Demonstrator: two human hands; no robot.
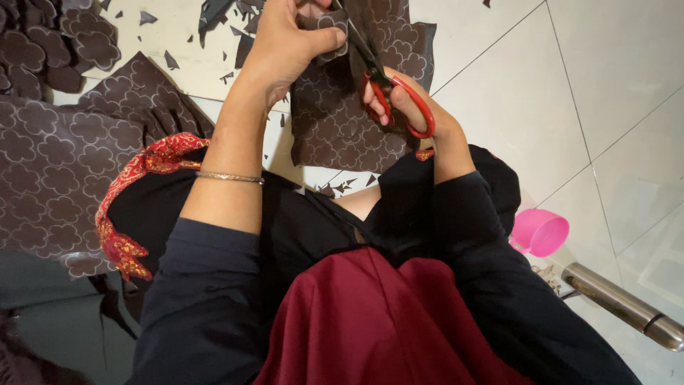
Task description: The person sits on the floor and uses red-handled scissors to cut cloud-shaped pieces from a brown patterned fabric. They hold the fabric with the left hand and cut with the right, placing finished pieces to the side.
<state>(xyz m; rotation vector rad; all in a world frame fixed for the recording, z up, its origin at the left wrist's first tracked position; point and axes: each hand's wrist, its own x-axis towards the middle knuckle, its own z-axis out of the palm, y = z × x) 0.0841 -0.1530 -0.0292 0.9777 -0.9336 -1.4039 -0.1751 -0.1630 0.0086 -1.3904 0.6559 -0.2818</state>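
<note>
White tiled floor (570,93) lies under everything, strewn with dark offcuts. Nearest, on the right, a metal tube (620,305) and a pink scoop (543,232) rest on the tiles. Farther out, the right hand (410,107) has its fingers through the red scissors (388,89), whose blades bite into the brown patterned fabric (342,121). The left hand (288,43) pinches that fabric's upper edge, thumb pressed against it. Cut flower-shaped pieces (50,46) are piled at far left.

Fabric sheet (335,121) lies on the floor (513,85) at twelve o'clock; cut shapes (50,43) at ten, cup (541,232) at three.
</note>
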